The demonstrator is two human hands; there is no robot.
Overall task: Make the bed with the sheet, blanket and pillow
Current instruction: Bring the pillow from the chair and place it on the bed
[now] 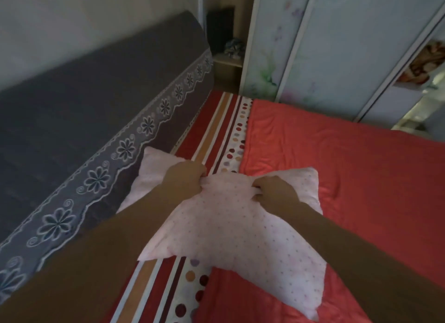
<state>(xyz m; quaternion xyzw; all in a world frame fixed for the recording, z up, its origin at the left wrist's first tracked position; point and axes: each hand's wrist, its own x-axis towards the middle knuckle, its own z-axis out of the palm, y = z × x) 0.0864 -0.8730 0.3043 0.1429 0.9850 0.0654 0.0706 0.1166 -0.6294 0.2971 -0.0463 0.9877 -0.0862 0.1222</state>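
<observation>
A pale pink pillow (231, 228) with small coloured dots lies across the head end of the bed. My left hand (184, 177) pinches its fabric at the far edge, and my right hand (274, 190) grips the same edge a little to the right. Under the pillow runs a striped sheet (212, 135) in red, orange and white with a dotted band. A coral-red blanket (349, 168) is spread flat over the rest of the bed, and the pillow's right part rests on it.
A grey headboard cover (96, 115) with white lace flowers runs along the left. Behind the bed stand a small wooden shelf (227, 60) and pale wardrobe sliding doors (337, 45), one partly open at the far right.
</observation>
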